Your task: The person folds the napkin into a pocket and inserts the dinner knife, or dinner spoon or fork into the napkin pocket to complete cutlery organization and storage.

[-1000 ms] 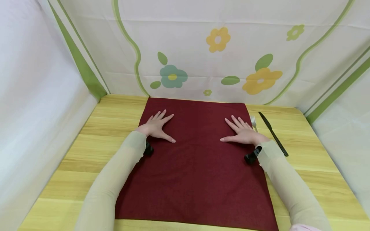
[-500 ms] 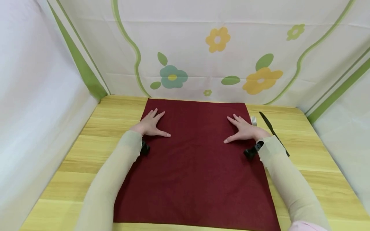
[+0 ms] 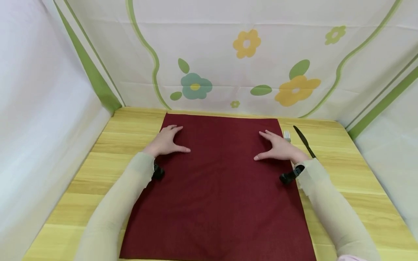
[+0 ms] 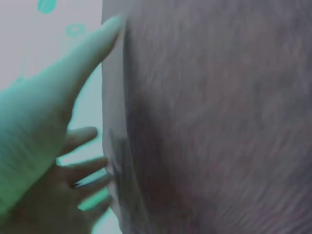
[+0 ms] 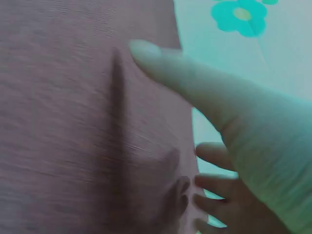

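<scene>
A dark red cloth lies spread out with faint creases. My left hand is at its far left part, thumb held apart from the lightly bent fingers, and holds nothing. Over the far right part is my right hand, thumb and fingers likewise apart with nothing between them. In the right wrist view, a shadow on the cloth is separate from the thumb, so the thumb is off the fabric. Whether the left fingertips touch the cloth cannot be told from the left wrist view.
To the right of the cloth, a fork and a black knife lie on the wooden table; the right arm partly covers both. White curtains with printed flowers enclose the table at the back and sides.
The cloth has shifted slightly toward the near edge. Both hands have gone from spread fingers to more bent ones; the left hand has also moved outward to the left.
</scene>
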